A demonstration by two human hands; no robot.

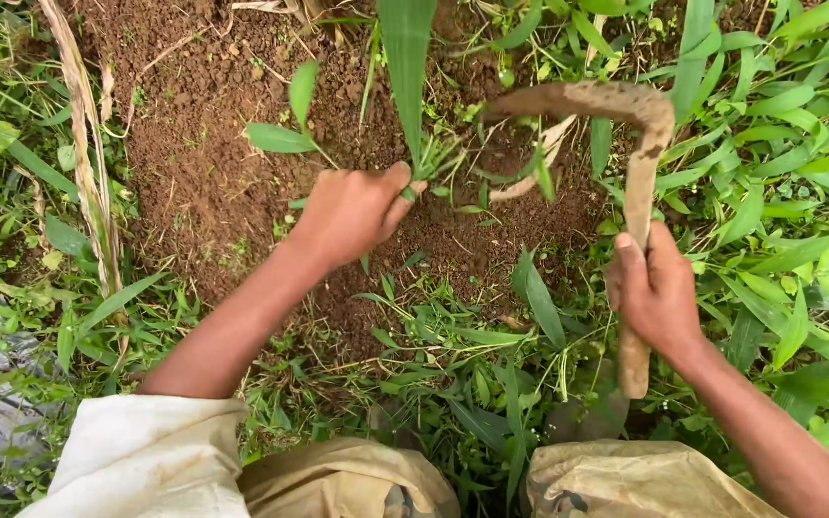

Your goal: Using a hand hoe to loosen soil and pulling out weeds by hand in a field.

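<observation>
Brown, crumbly soil (194, 173) fills the upper left and middle of the frame, and the left hand (352, 213) rests on it near the centre, fingers closed round the base of a small tuft of weeds (438, 158). The tuft sprouts just to the upper right of that hand, at the foot of a broad green leaf (405, 58) that runs straight up out of the frame.

At the right of the frame, the right hand (656, 293) is wrapped tight round the wooden handle of a sickle (626, 105). The handle stands nearly upright in the frame, its butt poking out below the fist. Above the hand it bends at the upper right, and the mud-caked blade sweeps left in a curve, its tip ending just above and right of the gripped tuft. So the blade's long axis lies roughly level across the top of the frame, pointing toward the left hand, with the weeds between the blade tip and the left fingers. The left hand is the nearer of the two to the tuft; the right stays well apart from it, down the handle.

Thick grass (779, 144) crowds the right edge and the lower middle. Pale cloth over the knees (347, 480) shows along the bottom edge, and a dry stalk (88, 163) slants down the left side.
</observation>
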